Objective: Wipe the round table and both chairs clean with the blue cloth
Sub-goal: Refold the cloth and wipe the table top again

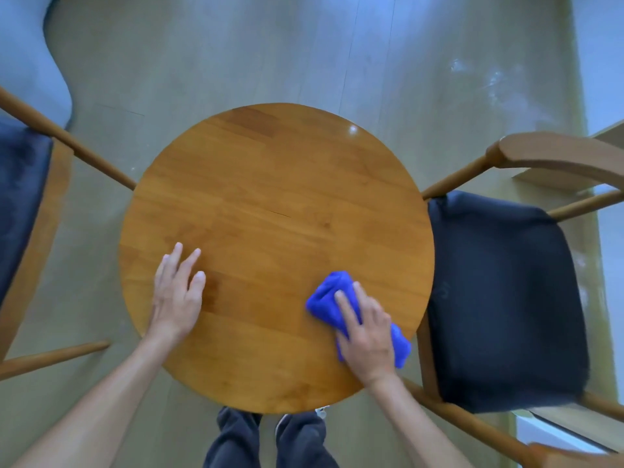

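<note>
A round wooden table [277, 204] fills the middle of the head view. My right hand [366, 336] presses a bunched blue cloth [329, 295] flat against the tabletop near its front right edge. My left hand [177, 293] lies flat on the table's front left part, fingers spread, holding nothing. One wooden chair with a dark blue seat [503, 298] stands at the table's right, touching its edge. A second chair with a dark blue seat [20, 197] stands at the left, partly cut off by the frame.
The pale wood floor [304, 45] stretches beyond the table. My legs in dark trousers [270, 440] stand just below the table's near edge. A curved wooden armrest [560, 155] of the right chair rises at the far right.
</note>
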Available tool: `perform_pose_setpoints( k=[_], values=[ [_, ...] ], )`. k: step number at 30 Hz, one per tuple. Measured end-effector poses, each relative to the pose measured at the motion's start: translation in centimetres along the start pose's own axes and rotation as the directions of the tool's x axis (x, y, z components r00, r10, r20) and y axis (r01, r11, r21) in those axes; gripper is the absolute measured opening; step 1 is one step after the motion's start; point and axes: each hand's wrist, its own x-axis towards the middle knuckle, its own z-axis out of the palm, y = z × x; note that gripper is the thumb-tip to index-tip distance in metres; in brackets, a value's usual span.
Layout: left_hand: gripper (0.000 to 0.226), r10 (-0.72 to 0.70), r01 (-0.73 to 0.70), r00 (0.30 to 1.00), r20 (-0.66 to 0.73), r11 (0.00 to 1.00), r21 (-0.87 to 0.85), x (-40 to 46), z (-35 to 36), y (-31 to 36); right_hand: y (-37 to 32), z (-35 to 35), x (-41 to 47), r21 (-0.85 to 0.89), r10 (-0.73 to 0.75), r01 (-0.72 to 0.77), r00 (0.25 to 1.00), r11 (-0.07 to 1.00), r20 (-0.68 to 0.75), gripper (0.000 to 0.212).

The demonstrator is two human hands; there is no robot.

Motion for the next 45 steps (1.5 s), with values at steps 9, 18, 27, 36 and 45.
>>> perform_pose_setpoints(
  k=[9, 18, 27, 36, 45],
  values=[
    [0.050, 0.038, -0.045, 0.994, 0.098, 0.997, 0.064, -2.7, -0.7, 3.2, 7.7, -4.8, 9.7, -0.002, 0.860, -0.879, 0.467, 0.477, 0.205, 0.062],
    [0.040, 0.103, -0.028, 0.975, 0.196, 0.935, -0.353, -4.0, -6.0, 17.0, -4.4, -15.5, 13.8, 0.861, 0.413, -0.489, 0.819, 0.139, 0.399, 0.060],
    [0.053, 0.387, -0.086, 0.887, 0.252, 0.675, -0.732, -5.5, -16.3, 28.0, -10.0, -27.1, 18.7, 0.941, 0.144, -0.308, 0.946, 0.138, 0.289, 0.067],
    [0.042, 0.552, -0.229, 0.794, 0.255, 0.660, -0.715, -6.9, -23.3, 32.0, -11.2, -35.4, 22.0, 0.924, 0.024, -0.316, 0.947, 0.213, 0.319, 0.074],
    [0.033, 0.602, -0.406, 0.787, 0.138, 0.672, -0.619, -7.9, -26.2, 34.4, -11.4, -39.9, 23.4, 0.925, 0.193, -0.280, 0.953, 0.255, 0.235, 0.051]
  ],
)
